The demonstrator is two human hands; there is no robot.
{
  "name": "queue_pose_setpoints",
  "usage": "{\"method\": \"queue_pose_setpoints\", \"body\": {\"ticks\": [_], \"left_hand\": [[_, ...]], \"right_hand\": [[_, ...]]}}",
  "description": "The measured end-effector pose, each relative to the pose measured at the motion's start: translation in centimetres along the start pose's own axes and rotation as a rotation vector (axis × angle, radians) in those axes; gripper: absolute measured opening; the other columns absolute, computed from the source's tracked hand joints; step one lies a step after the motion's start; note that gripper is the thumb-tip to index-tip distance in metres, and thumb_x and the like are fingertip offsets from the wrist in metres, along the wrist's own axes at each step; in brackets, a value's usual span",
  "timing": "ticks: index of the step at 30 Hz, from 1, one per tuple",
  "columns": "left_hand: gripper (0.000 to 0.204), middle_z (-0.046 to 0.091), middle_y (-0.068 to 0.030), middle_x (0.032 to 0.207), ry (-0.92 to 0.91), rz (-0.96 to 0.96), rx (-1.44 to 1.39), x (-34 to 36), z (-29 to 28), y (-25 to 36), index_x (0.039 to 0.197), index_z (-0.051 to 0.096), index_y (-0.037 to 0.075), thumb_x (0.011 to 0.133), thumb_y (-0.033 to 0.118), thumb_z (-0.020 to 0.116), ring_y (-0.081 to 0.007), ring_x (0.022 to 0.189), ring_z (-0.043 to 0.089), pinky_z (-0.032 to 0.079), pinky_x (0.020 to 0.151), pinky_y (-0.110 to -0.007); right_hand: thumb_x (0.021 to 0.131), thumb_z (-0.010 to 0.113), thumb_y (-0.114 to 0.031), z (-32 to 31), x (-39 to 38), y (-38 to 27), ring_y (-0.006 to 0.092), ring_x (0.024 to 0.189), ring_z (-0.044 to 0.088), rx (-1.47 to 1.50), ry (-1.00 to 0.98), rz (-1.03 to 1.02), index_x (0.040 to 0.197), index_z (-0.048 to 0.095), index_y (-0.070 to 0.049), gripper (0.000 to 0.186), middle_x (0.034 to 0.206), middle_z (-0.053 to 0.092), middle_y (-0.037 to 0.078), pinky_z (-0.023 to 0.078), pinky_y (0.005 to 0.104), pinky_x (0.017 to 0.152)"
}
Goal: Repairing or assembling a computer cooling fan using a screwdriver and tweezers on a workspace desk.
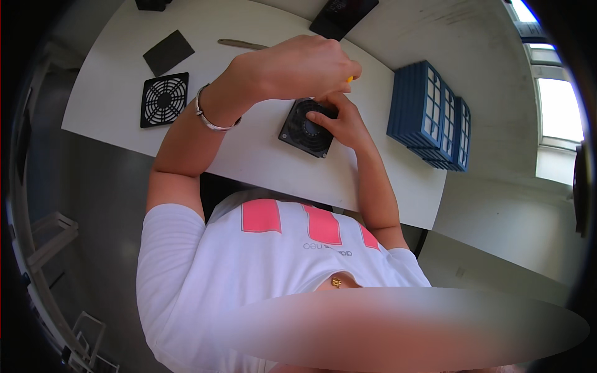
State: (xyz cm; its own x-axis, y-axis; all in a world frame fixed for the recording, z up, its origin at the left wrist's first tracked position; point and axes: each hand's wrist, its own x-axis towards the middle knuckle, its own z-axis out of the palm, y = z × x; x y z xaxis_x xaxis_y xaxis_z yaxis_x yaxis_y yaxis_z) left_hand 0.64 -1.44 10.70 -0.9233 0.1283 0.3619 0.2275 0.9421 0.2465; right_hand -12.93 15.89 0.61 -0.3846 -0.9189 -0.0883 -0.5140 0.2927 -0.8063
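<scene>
My left hand [305, 67], with a silver bangle at its wrist, is raised over the table, fingers closed round a small yellow object [350, 79], mostly hidden. Below it a square black fan [305, 138] lies on the white table [242, 143]. My right hand [339, 121] grips the fan's upper right part, thumb over its face near the hub. A separate black square grille [164, 99] lies to the left, below a flat dark square piece [168, 52]. A long thin flat grey tool [239, 43] lies behind my left wrist.
A stack of blue framed panels with pale grid windows [429, 115] stands at the table's right. A dark flat object [342, 17] and a small black object [152, 4] are at the back. A wall and window are at the right, pale frames on the floor at left.
</scene>
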Motion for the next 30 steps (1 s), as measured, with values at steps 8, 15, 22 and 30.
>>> {"method": "queue_pose_setpoints", "body": {"ticks": [8, 15, 22, 30], "left_hand": [[0.021, 0.068, -0.0139, 0.081, 0.028, -0.212, 0.015, 0.3, 0.4, 0.7, 0.099, 0.061, 0.003, 0.094, 0.023, 0.063, -0.0342, 0.067, 0.066, 0.054, 0.061, -0.042], [0.027, 0.068, -0.0137, 0.081, 0.045, 0.014, -0.131, -0.1, 0.7, -0.2, 0.111, 0.063, 0.004, 0.094, 0.025, 0.064, -0.0329, 0.071, 0.067, 0.054, 0.063, -0.041], [0.025, 0.068, -0.0111, 0.083, -0.099, -0.154, 0.072, 0.9, -0.9, 0.8, 0.102, 0.066, 0.005, 0.093, 0.028, 0.065, -0.0259, 0.077, 0.068, 0.054, 0.065, -0.037], [0.025, 0.067, -0.0110, 0.085, 0.150, -0.044, -0.107, -0.1, 0.9, -0.1, 0.100, 0.064, 0.004, 0.094, 0.027, 0.062, -0.0305, 0.079, 0.067, 0.054, 0.071, -0.040]], "right_hand": [[0.079, 0.085, -0.027, 0.0, -0.1, 0.1, 0.0263, 0.099, 0.065, -0.028, 0.004, 0.006, 0.108, 0.069, -0.003, 0.041, 0.105, 0.065, 0.011, 0.051, 0.0370, 0.087], [0.079, 0.085, -0.026, 0.1, 0.0, 0.8, 0.0261, 0.099, 0.065, 0.001, 0.006, -0.037, 0.108, 0.069, -0.004, 0.040, 0.105, 0.065, 0.011, 0.051, 0.0373, 0.088], [0.078, 0.085, -0.024, -0.4, -0.1, 0.0, 0.0241, 0.101, 0.065, -0.064, -0.013, 0.018, 0.112, 0.067, -0.003, 0.043, 0.106, 0.067, 0.013, 0.051, 0.0374, 0.089], [0.068, 0.090, -0.020, -4.3, 0.2, 1.1, 0.0189, 0.100, 0.058, 0.218, -0.374, -0.072, 0.139, 0.053, -0.008, 0.081, 0.119, 0.058, 0.007, 0.047, 0.0334, 0.094]]}}
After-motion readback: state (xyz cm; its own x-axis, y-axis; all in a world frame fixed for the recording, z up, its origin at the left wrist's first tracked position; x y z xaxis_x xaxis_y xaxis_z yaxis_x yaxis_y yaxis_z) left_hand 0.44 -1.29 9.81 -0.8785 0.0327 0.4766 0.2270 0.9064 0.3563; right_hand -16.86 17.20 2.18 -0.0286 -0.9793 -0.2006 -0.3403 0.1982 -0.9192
